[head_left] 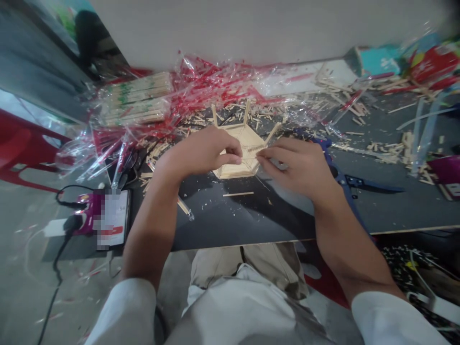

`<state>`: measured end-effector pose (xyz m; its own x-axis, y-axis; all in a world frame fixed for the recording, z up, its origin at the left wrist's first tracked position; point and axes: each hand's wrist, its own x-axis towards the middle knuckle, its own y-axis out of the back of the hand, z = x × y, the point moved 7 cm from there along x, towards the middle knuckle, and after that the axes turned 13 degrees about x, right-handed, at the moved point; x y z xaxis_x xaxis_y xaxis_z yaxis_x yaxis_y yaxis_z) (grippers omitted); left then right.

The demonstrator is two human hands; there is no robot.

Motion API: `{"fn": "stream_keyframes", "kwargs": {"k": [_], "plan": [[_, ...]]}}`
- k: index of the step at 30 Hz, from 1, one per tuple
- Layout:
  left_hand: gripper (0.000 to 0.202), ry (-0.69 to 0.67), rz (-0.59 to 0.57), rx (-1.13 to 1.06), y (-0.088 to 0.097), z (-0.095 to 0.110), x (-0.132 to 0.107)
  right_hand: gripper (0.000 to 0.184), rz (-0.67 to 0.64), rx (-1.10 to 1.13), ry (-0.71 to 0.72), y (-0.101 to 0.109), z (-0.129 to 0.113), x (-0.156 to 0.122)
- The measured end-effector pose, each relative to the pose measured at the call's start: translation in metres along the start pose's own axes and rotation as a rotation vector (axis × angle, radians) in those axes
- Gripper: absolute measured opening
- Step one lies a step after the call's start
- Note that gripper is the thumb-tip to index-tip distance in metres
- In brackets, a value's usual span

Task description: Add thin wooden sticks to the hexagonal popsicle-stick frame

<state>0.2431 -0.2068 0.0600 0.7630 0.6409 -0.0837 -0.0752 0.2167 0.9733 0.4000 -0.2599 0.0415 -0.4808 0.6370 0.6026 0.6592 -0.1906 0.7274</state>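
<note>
A six-sided frame of pale wooden sticks [237,173] lies on the dark table, with upright stick posts [247,112] at its far corners. My left hand [215,151] is over its left side, thumb and forefinger pinched together. My right hand [293,163] is pinched at its right edge. Between the two sets of fingertips runs a thin wooden stick [249,158], blurred, with both hands seeming to grip it above the frame. One loose stick [238,194] lies on the table in front of the frame.
Blue-handled pliers [354,183] lie right of my right hand. A phone [114,218] and a purple power adapter [84,213] are at the left edge. Bundled sticks [138,98], red plastic wrappers [212,79] and scattered stick pieces [388,148] cover the back and right.
</note>
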Motion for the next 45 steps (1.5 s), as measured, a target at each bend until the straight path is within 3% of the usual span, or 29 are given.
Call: {"fn": "stream_keyframes", "kwargs": {"k": [7,17,27,33,39,45], "plan": [[0.027,-0.021,-0.034,0.094,-0.003,0.0,0.003,0.018,-0.05,0.01,-0.008,0.0,0.007,-0.001],[0.03,-0.006,-0.045,0.014,-0.004,-0.005,0.002,0.02,-0.125,0.116,-0.151,0.004,0.014,-0.003],[0.033,0.006,-0.059,0.011,-0.004,-0.007,0.002,0.022,-0.108,0.134,-0.166,0.005,0.011,-0.002],[0.033,0.024,-0.065,-0.014,-0.005,-0.008,0.002,0.02,-0.034,0.178,-0.164,0.006,0.009,-0.003],[0.032,0.036,-0.04,-0.032,0.001,-0.008,-0.004,0.019,-0.054,0.185,-0.183,0.005,0.008,-0.003],[0.037,0.228,0.116,-0.022,0.022,-0.011,-0.037,0.017,0.006,0.188,-0.107,0.008,0.007,-0.003]]}}
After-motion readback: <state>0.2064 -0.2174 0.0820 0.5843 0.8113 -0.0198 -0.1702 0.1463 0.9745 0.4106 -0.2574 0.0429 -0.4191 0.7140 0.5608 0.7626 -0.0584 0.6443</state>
